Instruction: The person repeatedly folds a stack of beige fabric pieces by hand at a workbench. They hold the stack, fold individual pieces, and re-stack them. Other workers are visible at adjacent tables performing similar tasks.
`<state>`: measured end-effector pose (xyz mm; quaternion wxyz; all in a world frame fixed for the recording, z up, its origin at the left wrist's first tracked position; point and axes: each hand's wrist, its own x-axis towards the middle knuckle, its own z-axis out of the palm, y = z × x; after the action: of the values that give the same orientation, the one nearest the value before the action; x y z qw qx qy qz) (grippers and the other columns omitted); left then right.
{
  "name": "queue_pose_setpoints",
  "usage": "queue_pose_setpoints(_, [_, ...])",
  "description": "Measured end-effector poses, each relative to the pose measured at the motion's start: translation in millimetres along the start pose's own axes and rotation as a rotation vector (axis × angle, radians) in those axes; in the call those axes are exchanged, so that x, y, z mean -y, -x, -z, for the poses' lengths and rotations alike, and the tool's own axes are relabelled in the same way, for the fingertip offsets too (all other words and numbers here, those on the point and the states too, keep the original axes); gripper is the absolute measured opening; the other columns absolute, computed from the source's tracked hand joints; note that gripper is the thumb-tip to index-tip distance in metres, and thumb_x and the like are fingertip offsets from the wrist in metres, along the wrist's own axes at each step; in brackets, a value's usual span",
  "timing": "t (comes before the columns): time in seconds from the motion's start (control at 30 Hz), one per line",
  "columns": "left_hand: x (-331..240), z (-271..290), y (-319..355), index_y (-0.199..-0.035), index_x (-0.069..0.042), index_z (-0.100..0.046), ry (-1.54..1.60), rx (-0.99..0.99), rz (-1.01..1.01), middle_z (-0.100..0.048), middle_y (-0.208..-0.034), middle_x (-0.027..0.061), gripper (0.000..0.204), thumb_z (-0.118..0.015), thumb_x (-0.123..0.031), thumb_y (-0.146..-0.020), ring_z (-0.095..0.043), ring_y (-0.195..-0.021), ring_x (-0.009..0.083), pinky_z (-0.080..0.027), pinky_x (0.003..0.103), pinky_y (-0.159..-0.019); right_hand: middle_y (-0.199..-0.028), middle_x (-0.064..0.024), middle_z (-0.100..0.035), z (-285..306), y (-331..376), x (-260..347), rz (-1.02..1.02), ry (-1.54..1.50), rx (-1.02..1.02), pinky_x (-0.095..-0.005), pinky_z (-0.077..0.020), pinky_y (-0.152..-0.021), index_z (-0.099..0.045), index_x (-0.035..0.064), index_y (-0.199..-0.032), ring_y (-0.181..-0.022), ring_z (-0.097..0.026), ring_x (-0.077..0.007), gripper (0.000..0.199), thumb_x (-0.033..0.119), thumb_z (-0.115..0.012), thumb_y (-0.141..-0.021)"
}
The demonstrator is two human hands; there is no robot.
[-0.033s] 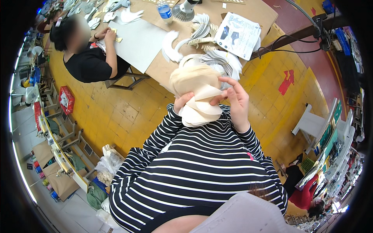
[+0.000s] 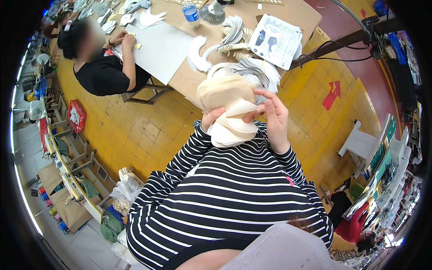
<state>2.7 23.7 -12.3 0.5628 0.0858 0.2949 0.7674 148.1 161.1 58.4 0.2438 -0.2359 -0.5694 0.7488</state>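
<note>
A thick stack of thin, cream cut pieces with rounded outlines (image 2: 225, 92) is held in front of my chest, its leaves fanned apart at the lower end. My left hand (image 2: 212, 119) is closed on the stack's left side, with most of its fingers hidden beneath. At the right edge, my right hand (image 2: 275, 114) has its fingers spread and its thumb raised. Its index fingertip touches the upper right edge; another fingertip lies among the fanned leaves. What the pieces are made of I cannot tell.
Just beyond the stack is a brown-covered table (image 2: 180, 83) with bundles of grey and white curved pieces (image 2: 261, 72), a printed sheet (image 2: 275, 42), a water bottle (image 2: 191, 15) and a lamp (image 2: 212, 13). A co-worker in black (image 2: 105, 74) sits at the left. A red crate (image 2: 77, 116) stands on the floor.
</note>
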Motion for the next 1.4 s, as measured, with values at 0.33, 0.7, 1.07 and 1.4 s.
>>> queue_pose_setpoints(0.33, [-10.8, 6.4, -2.3, -0.136, 0.003, -0.045, -0.09, -0.009, 0.117, -0.061, -0.124, 0.0191, 0.052, -0.059, -0.015, -0.089, -0.063, -0.11, 0.0261, -0.053, 0.037, -0.092, -0.081, -0.002, -0.063, 0.8, -5.5, -10.0, 0.069, 0.064, 0.018, -0.0221, -0.0435, -0.065, -0.068, -0.0015, -0.108, -0.069, -0.054, -0.009, 0.026, 0.02, -0.067, -0.093])
queue_pose_setpoints(0.7, [2.2, -7.5, -6.3, -0.15, -0.005, -0.028, 0.144, 0.029, 0.008, -0.043, -0.144, 0.0227, 0.092, -0.062, -0.061, -0.084, -0.049, -0.128, 0.0371, -0.044, 0.052, -0.107, -0.094, -0.0068, -0.063, -3.7, -6.6, -9.2, 0.295, 0.282, -0.039, -0.026, -0.0423, -0.079, -0.072, -0.0026, -0.088, -0.083, -0.053, -0.0143, 0.013, -0.002, -0.076, -0.076])
queue_pose_setpoints(1.07, [-5.2, -6.2, -3.9, -0.145, -0.006, -0.036, 0.114, -0.028, 0.136, -0.047, -0.14, 0.0232, 0.076, -0.061, -0.038, -0.081, -0.054, -0.122, 0.0343, -0.049, 0.042, -0.101, -0.08, -0.0116, -0.07, -6.8, 0.6, -9.7, 0.029, -0.091, 0.016, -0.0253, -0.0489, -0.073, -0.056, -0.0006, -0.112, -0.071, -0.065, -0.0144, 0.02, 0.011, -0.061, -0.096])
queue_pose_setpoints(1.4, [-3.7, 6.7, -4.4, -0.145, 0.001, -0.033, 0.057, 0.034, 0.163, -0.05, -0.137, 0.0252, 0.08, -0.062, -0.038, -0.082, -0.056, -0.121, 0.0362, -0.049, 0.047, -0.102, -0.076, -0.0036, -0.063, -13.0, -3.6, -15.7, -0.018, -0.034, -0.208, -0.021, -0.0448, -0.068, -0.059, -0.0004, -0.104, -0.07, -0.058, -0.0095, 0.021, 0.002, -0.071, -0.087])
